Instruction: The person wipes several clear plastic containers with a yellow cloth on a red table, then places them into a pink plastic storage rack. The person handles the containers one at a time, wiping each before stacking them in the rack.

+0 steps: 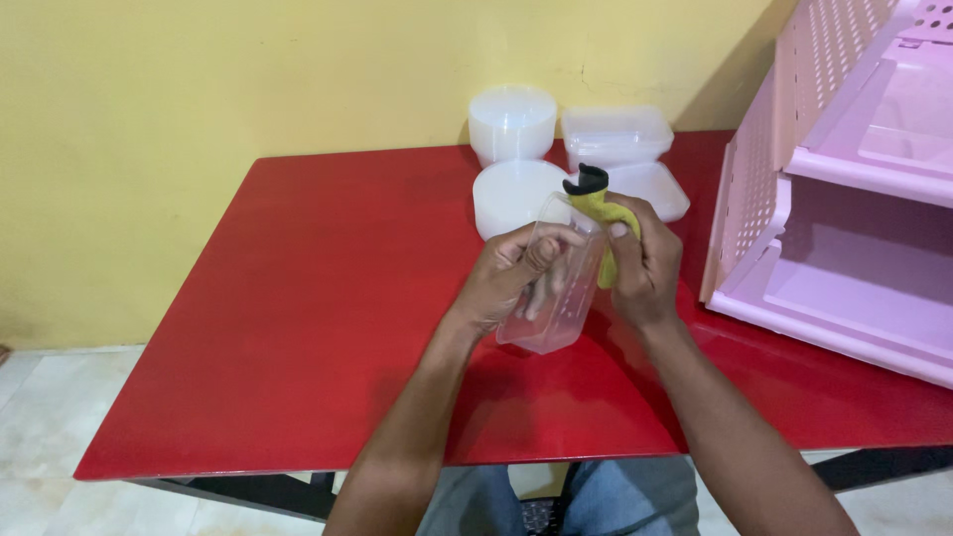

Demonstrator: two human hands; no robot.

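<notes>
At frame centre, the left hand (pixel 511 278) is gripping a clear rectangular container (pixel 558 298) while the right hand (pixel 645 273) is clutching a yellow cloth (pixel 602 210) against it.

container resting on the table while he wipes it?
No: the left hand holds the clear container lifted off the red table, the right hand pressing a yellow cloth.

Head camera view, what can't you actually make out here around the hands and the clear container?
- Clear container: its inside and far end, hidden by the left hand and a yellow cloth.
- Right hand: palm and most fingers, turned away.
- Pink rack: top and right side, cut by the frame edge.
- White tub stacks: count, too blurred.
</notes>
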